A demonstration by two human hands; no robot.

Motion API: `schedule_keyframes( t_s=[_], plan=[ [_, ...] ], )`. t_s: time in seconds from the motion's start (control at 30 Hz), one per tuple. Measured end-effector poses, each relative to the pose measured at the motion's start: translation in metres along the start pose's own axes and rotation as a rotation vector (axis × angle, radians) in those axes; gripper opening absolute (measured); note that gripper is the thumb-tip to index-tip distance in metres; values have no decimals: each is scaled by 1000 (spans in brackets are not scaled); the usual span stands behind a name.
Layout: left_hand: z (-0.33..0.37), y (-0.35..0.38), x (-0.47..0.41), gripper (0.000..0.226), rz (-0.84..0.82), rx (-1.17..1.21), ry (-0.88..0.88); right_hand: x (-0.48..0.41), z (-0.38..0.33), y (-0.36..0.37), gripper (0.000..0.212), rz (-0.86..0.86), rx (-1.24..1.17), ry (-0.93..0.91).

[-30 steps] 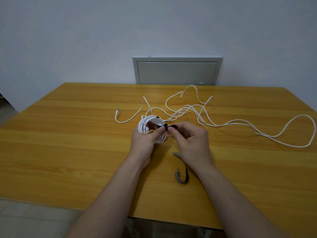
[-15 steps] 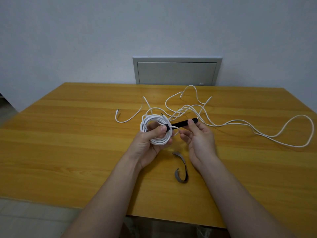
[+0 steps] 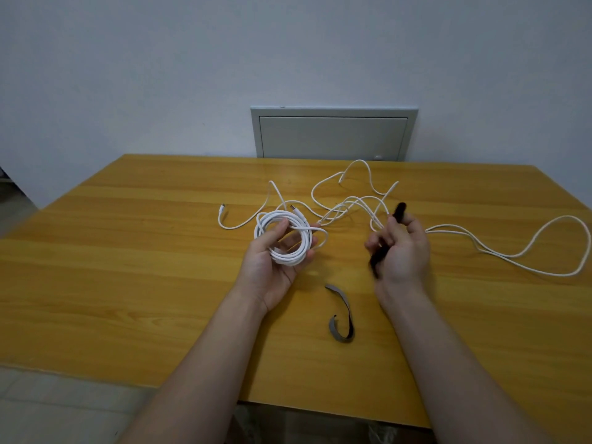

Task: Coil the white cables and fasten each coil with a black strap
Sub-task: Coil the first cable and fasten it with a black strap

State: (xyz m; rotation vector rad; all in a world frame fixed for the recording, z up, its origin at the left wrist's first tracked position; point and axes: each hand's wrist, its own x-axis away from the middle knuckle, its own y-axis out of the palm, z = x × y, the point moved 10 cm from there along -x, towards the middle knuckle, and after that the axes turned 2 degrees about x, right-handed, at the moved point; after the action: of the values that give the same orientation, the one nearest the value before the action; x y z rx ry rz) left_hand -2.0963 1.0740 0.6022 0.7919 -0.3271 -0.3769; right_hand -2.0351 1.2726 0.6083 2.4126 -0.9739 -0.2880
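Left hand [image 3: 272, 267], palm up, is gripping the white coil [image 3: 285, 240] just over the tabletop [image 3: 128, 267], fingers curling round its loops. A spare strap [image 3: 341, 318] is lying curled on the wood between my forearms. Right hand [image 3: 402, 251] is pinching the black strap [image 3: 378, 256], which is blurred and apart from the coil. Loose white cable [image 3: 352, 200] is sprawling behind and rightward.

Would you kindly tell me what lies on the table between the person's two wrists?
A loose grey strap lies by itself on the table there, as the head view shows.
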Motion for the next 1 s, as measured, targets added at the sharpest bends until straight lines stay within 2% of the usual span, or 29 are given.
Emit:
schedule_keyframes(
  t_s=[0.07,0.17,0.23,0.33,0.47,0.63,0.83,0.9,1.0],
  plan=[
    [0,-2,0,30,11,2,-3,4,1,12,20,-110,226,-36],
    [1,1,4,24,13,5,-7,20,5,37,7,-327,641,-144],
    [0,2,4,24,3,1,-8,27,10,46,12,-413,705,-155],
    [0,3,3,26,-25,2,-10,32,13,51,4,-482,724,-156],
    [-3,11,4,35,-89,-52,-24,32,15,51,5,-476,688,-147],
    [-2,9,4,31,-81,-157,-10,28,15,45,9,-399,500,-83],
    [-3,6,1,27,-62,-220,30,24,13,37,10,-290,451,-103],
    [-3,9,2,29,-84,-205,25,25,13,39,7,-306,426,-91],
    [-2,12,4,34,-100,-217,34,29,21,40,15,-321,345,0]
  ],
)
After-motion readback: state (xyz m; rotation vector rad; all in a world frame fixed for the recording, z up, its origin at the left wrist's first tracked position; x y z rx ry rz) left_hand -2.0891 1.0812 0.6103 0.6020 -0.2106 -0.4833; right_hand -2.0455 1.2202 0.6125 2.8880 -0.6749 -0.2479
